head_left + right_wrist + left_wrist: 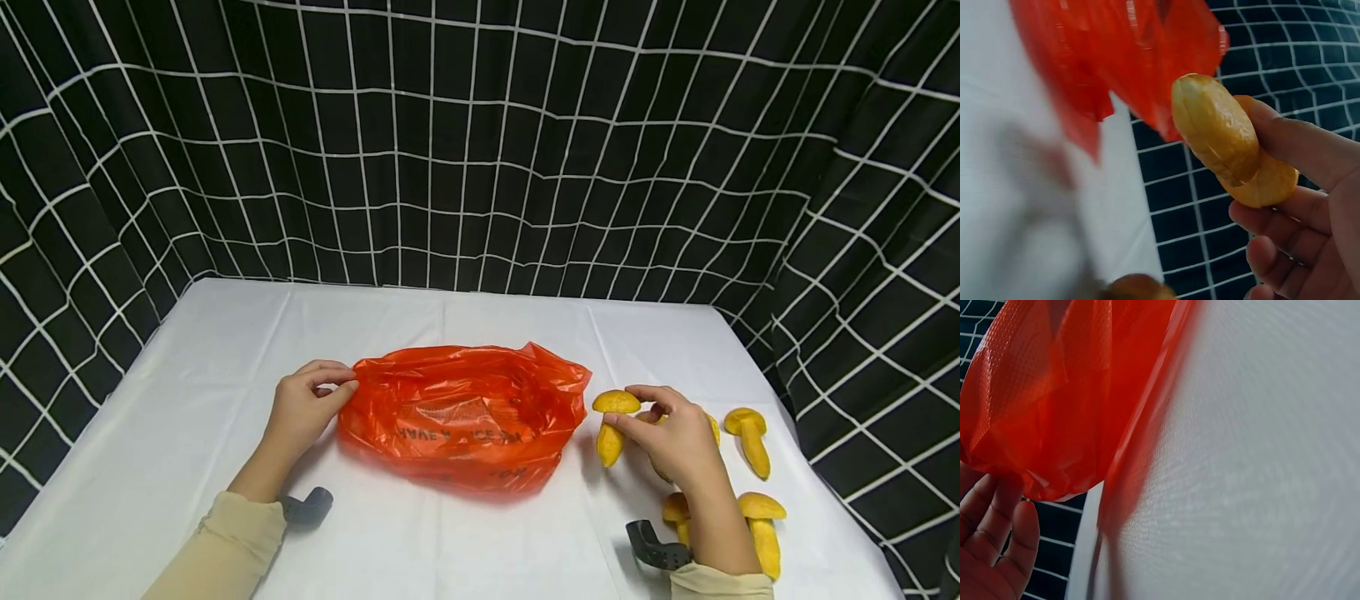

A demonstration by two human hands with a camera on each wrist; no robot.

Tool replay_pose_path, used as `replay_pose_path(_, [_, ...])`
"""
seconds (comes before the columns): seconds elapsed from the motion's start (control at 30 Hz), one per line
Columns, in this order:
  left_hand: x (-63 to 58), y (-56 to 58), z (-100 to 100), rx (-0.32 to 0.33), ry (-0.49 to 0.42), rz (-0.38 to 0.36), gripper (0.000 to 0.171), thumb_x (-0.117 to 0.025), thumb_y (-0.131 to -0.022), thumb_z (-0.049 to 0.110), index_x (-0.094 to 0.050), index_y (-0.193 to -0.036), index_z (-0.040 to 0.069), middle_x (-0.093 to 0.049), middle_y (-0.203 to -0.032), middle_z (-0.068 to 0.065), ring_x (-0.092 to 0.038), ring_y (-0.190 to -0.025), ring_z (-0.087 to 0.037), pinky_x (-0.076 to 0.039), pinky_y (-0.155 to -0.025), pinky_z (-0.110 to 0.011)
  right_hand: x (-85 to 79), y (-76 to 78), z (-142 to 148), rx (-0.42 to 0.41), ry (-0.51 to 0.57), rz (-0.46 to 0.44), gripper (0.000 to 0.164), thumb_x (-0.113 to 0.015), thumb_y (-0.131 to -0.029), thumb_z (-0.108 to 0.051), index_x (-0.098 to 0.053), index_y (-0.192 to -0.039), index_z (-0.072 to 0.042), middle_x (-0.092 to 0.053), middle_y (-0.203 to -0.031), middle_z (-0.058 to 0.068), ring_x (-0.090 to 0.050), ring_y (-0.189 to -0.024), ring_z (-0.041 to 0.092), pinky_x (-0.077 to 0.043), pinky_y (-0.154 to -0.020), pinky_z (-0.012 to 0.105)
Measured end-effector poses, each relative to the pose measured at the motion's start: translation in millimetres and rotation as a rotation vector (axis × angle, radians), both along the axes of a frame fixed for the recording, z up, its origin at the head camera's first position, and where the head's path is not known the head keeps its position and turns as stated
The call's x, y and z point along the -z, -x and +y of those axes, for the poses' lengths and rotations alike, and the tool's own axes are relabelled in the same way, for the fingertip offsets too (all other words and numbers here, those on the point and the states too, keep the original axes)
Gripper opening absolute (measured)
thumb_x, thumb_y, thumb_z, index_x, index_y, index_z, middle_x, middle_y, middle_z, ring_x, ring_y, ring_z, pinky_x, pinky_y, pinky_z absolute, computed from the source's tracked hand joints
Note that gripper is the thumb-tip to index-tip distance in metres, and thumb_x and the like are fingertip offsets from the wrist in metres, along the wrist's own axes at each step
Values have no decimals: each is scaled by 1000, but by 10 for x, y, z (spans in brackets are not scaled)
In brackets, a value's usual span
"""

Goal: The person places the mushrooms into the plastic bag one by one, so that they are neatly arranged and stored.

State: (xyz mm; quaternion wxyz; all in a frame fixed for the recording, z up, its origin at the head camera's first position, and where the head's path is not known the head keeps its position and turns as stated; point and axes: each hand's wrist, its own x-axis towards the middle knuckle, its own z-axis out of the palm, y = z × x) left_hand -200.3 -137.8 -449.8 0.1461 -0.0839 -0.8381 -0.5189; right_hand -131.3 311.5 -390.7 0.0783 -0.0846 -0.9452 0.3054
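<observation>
A red plastic bag [457,417] with printed lettering lies with its mouth spread on the white table. At its left edge my left hand [306,408] pinches the rim; the left wrist view shows the fingertips [1007,490] against the red film, partly hidden by it. My right hand [675,433] holds a yellow toy mushroom [611,442] between thumb and fingers, just right of the bag. In the right wrist view, the mushroom [1216,128] points its stem towards the camera, the red bag [1135,56] behind it.
On the white table [450,550], more mushrooms lie at the right: one behind [750,437], one nearer the front [763,529], others partly hidden by my right hand and forearm. A black wrist mount [307,507] sits on each arm. Black cloth with white grid lines [480,150] surrounds the table.
</observation>
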Motion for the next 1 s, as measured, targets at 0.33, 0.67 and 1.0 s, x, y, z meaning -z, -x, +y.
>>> replay_pose_path(0.33, [-21, 25, 15, -12, 12, 8, 12, -73, -87, 11, -78, -94, 4, -73, -101, -6, -64, -94, -15, -49, -73, -9, -163, 282, -586, -166, 110, 92, 55, -80, -78, -50, -69, -119, -15, -66, -104, 8, -54, -92, 24, -48, -65, 30])
replay_pose_path(0.67, [15, 36, 46, -10, -27, 21, 10, -74, -85, 9, -79, -91, 4, -73, -99, -7, -64, -86, -14, -50, -70, -10, -106, 514, -1389, -318, 128, 91, 52, -83, -77, -38, -70, -120, -11, -70, -110, 4, -61, -96, 22, -53, -79, 35])
replay_pose_path(1.0, [20, 13, 16, -13, -17, 36, 9, -76, -85, 12, -79, -89, 4, -72, -99, -4, -61, -77, -10, -50, -64, -14, -27, 617, -1938, -404, 116, 45, 50, -82, -77, -36, -72, -116, -7, -71, -110, 5, -64, -104, 22, -54, -87, 35])
